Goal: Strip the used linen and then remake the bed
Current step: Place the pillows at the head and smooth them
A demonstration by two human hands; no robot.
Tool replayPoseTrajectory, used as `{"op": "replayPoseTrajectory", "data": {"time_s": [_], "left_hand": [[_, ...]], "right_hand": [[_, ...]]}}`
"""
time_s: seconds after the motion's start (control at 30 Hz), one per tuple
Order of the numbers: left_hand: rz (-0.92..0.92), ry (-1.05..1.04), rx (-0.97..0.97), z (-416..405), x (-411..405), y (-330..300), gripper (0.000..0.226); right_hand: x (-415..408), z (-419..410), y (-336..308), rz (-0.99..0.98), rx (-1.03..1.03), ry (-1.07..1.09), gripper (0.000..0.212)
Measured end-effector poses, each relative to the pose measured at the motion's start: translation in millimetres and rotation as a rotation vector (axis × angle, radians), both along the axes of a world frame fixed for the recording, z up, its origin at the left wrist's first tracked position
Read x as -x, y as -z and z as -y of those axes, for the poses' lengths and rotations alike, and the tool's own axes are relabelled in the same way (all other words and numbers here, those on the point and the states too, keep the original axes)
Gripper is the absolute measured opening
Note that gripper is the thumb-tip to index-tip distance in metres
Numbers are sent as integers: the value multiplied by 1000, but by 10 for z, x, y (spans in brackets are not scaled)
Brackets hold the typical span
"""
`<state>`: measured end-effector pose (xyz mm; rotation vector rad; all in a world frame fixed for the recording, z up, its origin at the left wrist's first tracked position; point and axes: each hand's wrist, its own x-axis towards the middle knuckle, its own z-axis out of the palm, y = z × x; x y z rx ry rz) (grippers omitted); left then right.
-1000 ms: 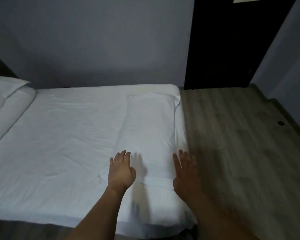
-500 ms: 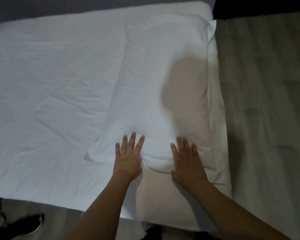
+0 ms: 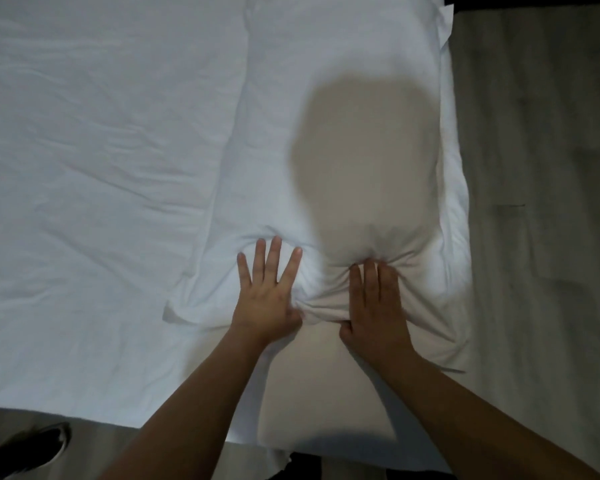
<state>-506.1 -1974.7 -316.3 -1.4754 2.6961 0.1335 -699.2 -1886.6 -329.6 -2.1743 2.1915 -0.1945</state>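
Observation:
A white pillow lies along the right side of the bed, most of it inside a white pillowcase (image 3: 343,81). Its bare near end (image 3: 326,393) sticks out toward me. My left hand (image 3: 265,292) lies on the pillowcase's open hem, fingers straight and spread, thumb tucked at the hem where the cloth bunches. My right hand (image 3: 374,306) lies beside it the same way, thumb hooked at the hem. Creases gather between the two hands. A white sheet (image 3: 101,168) covers the mattress, lightly wrinkled.
Grey wood-look floor (image 3: 541,202) runs along the right side of the bed. A dark shoe (image 3: 32,448) shows on the floor at the bottom left, by the bed's near edge. My head's shadow falls on the pillow.
My view has tilted down and closer to the pillow. Both hands went from lying flat on the hem to pinching it, and the cloth between them has bunched up.

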Motion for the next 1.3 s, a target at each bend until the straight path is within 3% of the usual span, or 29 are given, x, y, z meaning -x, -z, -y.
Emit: {"op": "replayPoseTrajectory", "data": {"time_s": [0.13, 0.2, 0.43, 0.5, 0.63, 0.73, 0.87, 0.97, 1.1, 1.3], "left_hand": [[44, -11, -25, -94, -53, -25, 131], [46, -67, -9, -148, 2, -41, 128], [-94, -178, 141, 262, 144, -278, 107], [-147, -123, 179, 443, 145, -354, 107], [-267, 28, 209, 710, 104, -364, 80], [-278, 82, 162, 779, 76, -350, 62], [-266, 104, 155, 833, 144, -564, 54], [-296, 87, 167, 858, 252, -948, 48], [-288, 53, 160, 895, 434, -1752, 74], [-271, -96, 70, 798, 668, -3051, 56]], "right_hand": [[131, 377, -160, -141, 134, -40, 36], [185, 580, -299, -155, 136, -93, 23], [297, 634, -792, -5, 115, -232, 38], [285, 633, -849, -19, 178, -170, 40], [163, 681, -651, -105, 304, -47, 60], [142, 842, -520, -162, 268, -4, 76], [186, 986, -682, -115, 139, -20, 88], [293, 1058, -1080, -32, 75, -42, 95], [532, 1160, -1822, 69, 111, -73, 79], [770, 1152, -3167, 35, 109, -102, 71]]}}
